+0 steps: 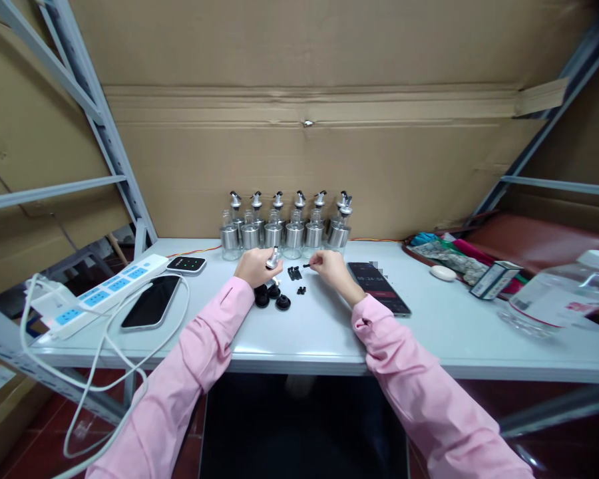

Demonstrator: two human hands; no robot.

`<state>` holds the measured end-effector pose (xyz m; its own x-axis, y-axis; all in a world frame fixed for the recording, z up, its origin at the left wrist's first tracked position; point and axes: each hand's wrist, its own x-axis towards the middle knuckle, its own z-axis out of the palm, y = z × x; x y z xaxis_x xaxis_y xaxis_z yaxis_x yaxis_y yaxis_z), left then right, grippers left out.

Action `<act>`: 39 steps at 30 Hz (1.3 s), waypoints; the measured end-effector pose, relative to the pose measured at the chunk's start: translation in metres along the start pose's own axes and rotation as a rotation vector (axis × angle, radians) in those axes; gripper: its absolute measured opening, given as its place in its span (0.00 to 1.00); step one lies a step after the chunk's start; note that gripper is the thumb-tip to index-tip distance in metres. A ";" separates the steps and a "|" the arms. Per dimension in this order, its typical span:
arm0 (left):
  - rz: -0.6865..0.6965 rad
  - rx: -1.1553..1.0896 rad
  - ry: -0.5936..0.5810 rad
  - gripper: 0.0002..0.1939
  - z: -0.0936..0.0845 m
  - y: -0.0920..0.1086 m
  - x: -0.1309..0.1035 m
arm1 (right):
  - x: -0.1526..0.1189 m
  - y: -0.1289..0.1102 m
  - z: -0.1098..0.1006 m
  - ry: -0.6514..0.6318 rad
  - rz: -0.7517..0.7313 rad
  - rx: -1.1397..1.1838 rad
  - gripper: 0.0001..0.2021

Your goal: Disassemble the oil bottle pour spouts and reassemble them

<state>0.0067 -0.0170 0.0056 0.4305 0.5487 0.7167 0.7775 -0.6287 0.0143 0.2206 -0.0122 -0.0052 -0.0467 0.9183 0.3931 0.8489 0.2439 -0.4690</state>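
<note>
Metal-banded glass bottles (294, 236) are standing beyond; my left hand (253, 267) is gripping a silvery spout (273, 259), my right hand (328, 266), apparently, a black piece (306, 266).

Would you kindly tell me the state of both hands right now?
Left hand: closed, holding a silver pourer top.
Right hand: closed, pinching a small black piece.
</note>
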 end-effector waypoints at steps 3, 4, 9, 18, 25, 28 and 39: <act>-0.001 0.005 0.001 0.13 0.000 0.000 0.000 | -0.001 0.000 0.001 -0.032 -0.033 -0.054 0.09; -0.003 0.007 0.000 0.13 0.000 0.000 0.000 | -0.002 0.000 0.001 -0.055 -0.041 -0.065 0.10; 0.002 0.001 0.004 0.12 0.000 0.001 0.001 | -0.005 -0.002 0.005 -0.179 -0.075 -0.058 0.12; 0.001 0.012 0.007 0.12 0.000 0.000 0.000 | -0.005 0.001 0.011 -0.218 -0.153 -0.037 0.12; -0.014 0.007 -0.013 0.12 -0.001 0.002 0.001 | -0.006 -0.002 0.010 -0.218 -0.201 -0.024 0.13; -0.024 0.005 -0.027 0.12 -0.003 0.003 0.001 | -0.006 -0.002 0.011 -0.211 -0.206 -0.020 0.14; -0.033 -0.011 -0.028 0.12 -0.003 0.003 0.001 | -0.005 0.003 0.018 -0.167 -0.271 0.062 0.17</act>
<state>0.0080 -0.0202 0.0084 0.4173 0.5845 0.6958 0.7867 -0.6157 0.0454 0.2144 -0.0109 -0.0229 -0.3571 0.8545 0.3772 0.7602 0.5005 -0.4142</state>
